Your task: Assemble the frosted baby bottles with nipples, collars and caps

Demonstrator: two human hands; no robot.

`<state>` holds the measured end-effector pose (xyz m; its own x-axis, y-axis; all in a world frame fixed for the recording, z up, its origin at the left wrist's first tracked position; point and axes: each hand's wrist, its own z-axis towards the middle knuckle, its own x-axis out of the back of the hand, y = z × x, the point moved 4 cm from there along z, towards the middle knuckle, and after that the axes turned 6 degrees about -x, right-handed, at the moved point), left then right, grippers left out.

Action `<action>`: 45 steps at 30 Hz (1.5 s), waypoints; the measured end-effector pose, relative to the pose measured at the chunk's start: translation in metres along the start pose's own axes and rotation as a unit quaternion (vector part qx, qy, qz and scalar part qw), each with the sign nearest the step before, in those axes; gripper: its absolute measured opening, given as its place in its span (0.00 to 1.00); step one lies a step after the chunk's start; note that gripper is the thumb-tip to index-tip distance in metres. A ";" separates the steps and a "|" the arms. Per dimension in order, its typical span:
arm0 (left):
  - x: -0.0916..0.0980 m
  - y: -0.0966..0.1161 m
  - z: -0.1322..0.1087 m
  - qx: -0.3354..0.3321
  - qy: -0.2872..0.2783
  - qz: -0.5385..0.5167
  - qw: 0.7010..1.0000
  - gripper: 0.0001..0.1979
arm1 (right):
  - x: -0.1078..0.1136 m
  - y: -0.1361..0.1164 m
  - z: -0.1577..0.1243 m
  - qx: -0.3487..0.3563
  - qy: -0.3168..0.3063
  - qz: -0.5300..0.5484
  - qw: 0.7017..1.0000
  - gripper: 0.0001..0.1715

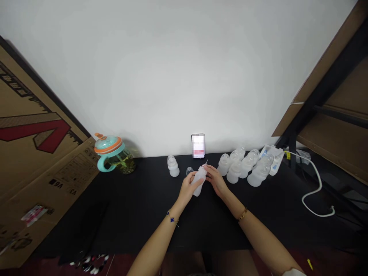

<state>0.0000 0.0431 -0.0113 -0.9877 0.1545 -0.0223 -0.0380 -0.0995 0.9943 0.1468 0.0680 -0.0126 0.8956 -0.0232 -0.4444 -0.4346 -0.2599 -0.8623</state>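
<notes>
A frosted white baby bottle (197,188) is tilted over the middle of the black table. Wrapped round its body is my left hand (187,187). The fingers of my right hand (216,181) close on the top of the same bottle, where a thin pointed tip sticks up; the fingers partly hide this end. Just behind my left hand a clear dome cap (189,170) lies on the table, partly covered. To the left stands another capped baby bottle (173,168). Several more capped bottles (234,173) stand grouped to the right of my right hand.
A phone (198,145) leans against the wall. At the left stands a teal and orange lidded jug (115,155) beside a large cardboard box (37,153). Right of the bottles lie a white and blue packet (276,160) and a white cable (319,180). A black frame (319,103) borders the right.
</notes>
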 end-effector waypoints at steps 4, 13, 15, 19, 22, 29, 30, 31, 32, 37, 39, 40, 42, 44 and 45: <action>0.001 -0.005 0.001 -0.010 -0.002 -0.009 1.000 0.28 | 0.001 0.001 0.000 -0.001 0.004 -0.006 1.000 0.19; 0.001 0.006 -0.004 -0.054 0.000 0.103 0.993 0.27 | 0.000 0.000 -0.001 0.011 0.013 -0.010 1.000 0.19; 0.001 0.011 -0.007 -0.065 0.007 0.153 0.986 0.27 | -0.001 -0.001 -0.002 0.016 0.015 -0.017 1.000 0.18; 0.001 0.016 -0.010 -0.074 0.019 0.220 0.972 0.27 | 0.000 -0.001 -0.002 0.023 0.027 -0.036 0.999 0.19; 0.001 0.013 -0.009 -0.070 0.014 0.193 0.979 0.26 | 0.001 0.000 0.000 0.029 0.036 -0.057 0.997 0.20; 0.001 -0.004 0.000 0.002 0.012 -0.008 1.000 0.30 | -0.001 0.001 0.001 0.006 0.005 -0.040 0.999 0.22; 0.001 -0.005 0.001 0.016 0.012 -0.032 0.999 0.31 | -0.002 0.001 0.000 0.005 -0.005 -0.038 0.999 0.22; 0.000 -0.005 0.002 0.027 0.012 -0.055 0.998 0.32 | -0.003 0.000 0.000 0.004 -0.014 -0.038 0.999 0.22; 0.000 -0.005 0.002 0.038 0.012 -0.076 0.996 0.32 | -0.004 0.000 -0.001 0.003 -0.022 -0.037 0.999 0.22; -0.002 -0.001 0.000 0.060 0.016 -0.119 0.991 0.33 | -0.005 -0.001 -0.002 0.002 -0.042 -0.029 0.999 0.21; -0.002 0.000 -0.001 0.055 0.019 -0.117 0.991 0.32 | -0.004 -0.001 -0.002 0.004 -0.041 -0.028 0.999 0.21; -0.002 -0.001 -0.001 0.051 0.020 -0.114 0.992 0.32 | -0.003 0.000 -0.001 0.006 -0.039 -0.027 0.999 0.21; -0.001 -0.002 0.000 0.042 0.022 -0.103 0.994 0.32 | -0.002 0.001 0.000 0.010 -0.033 -0.027 0.999 0.21; -0.001 -0.004 0.001 0.033 0.023 -0.090 0.995 0.31 | -0.002 0.001 0.000 0.012 -0.027 -0.027 0.999 0.21; 0.000 -0.005 0.001 0.029 0.022 -0.083 0.996 0.31 | -0.002 0.001 0.000 0.012 -0.024 -0.027 0.999 0.21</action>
<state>0.0007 0.0450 -0.0162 -0.9742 0.1200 -0.1911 -0.1947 -0.0184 0.9807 0.1448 0.0677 -0.0129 0.9125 0.0377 -0.4074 -0.3881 -0.2357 -0.8910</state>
